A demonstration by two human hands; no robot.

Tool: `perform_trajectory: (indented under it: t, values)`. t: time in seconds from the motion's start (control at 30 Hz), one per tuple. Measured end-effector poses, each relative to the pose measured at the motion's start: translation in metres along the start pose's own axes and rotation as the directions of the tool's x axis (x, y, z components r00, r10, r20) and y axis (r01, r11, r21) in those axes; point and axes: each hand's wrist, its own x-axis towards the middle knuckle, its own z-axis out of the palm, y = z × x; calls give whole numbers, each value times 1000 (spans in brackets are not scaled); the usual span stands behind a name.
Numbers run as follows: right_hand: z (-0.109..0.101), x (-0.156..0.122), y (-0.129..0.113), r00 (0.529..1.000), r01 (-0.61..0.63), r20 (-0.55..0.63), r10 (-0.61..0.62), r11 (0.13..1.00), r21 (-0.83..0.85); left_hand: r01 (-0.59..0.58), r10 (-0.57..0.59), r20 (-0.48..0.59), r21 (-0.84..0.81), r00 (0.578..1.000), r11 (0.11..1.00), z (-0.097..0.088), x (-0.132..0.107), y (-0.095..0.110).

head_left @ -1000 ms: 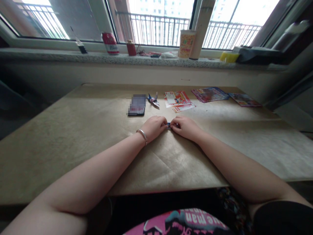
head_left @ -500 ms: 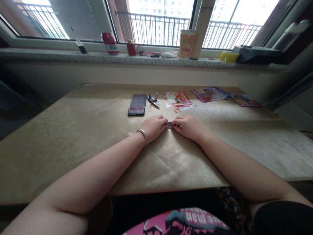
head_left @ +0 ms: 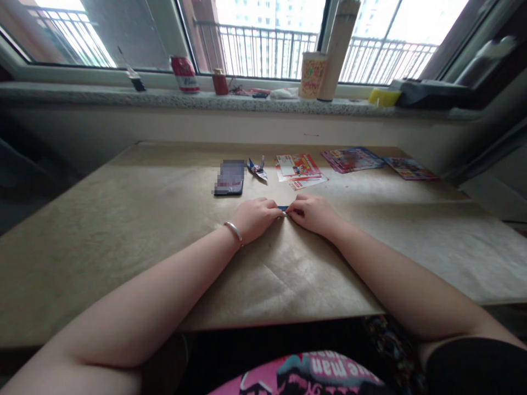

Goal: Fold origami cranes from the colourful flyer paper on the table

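Observation:
My left hand (head_left: 257,216) and my right hand (head_left: 315,214) rest side by side on the brown paper-covered table (head_left: 144,219), fingers curled. Between their fingertips they pinch a small folded piece of blue paper (head_left: 282,208), mostly hidden by the fingers. A silver bracelet (head_left: 233,230) circles my left wrist. Beyond the hands lies a folded paper crane (head_left: 257,168).
A dark phone (head_left: 230,176) lies beyond my left hand. Colourful printed sheets (head_left: 300,167) and more sheets (head_left: 353,158) lie at the back right. On the window sill (head_left: 123,97) stand a red can (head_left: 184,73), a small red jar (head_left: 219,83) and a paper cup (head_left: 312,74).
Both hands stay together on the small paper, with only slight finger shifts. The view has tilted a little.

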Motion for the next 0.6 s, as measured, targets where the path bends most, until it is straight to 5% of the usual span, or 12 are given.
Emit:
perform_trajectory:
  t: [0.6]
  values:
    - [-1, -3, 0, 998, 54, 35, -52, 996, -64, 9, -8, 10, -89, 1000, 996, 5, 3, -2]
